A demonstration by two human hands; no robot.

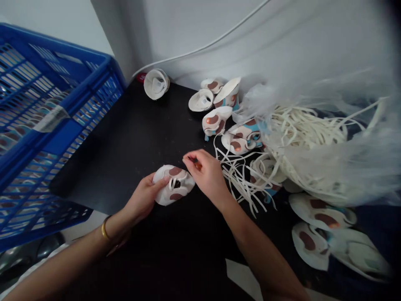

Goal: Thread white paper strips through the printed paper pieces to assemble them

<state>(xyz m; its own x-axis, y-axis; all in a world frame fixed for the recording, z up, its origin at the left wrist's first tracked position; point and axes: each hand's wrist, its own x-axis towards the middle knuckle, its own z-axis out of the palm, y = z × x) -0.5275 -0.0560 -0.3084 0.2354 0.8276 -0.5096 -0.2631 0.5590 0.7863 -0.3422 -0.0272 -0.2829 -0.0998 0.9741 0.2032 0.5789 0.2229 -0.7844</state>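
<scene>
A white shoe upper with brown patches [175, 195] lies over the black table's front part, its opening facing up. My left hand [144, 195] grips its left end, thumb on top. Just above its right end is my right hand [202, 169], its fingers pinched together; what they hold, if anything, is too small to make out. To the right of that hand, a loose tangle of white laces [242, 179] lies on the table. More white and brown uppers [216, 121] are grouped behind it.
On the left stands a blue crate [62, 138] with stacked uppers inside. A clear plastic bag [341, 163] of white laces sits at the right, with more uppers [313, 246] in front. A rolled white piece [156, 84] and white cable [200, 51] are by the wall.
</scene>
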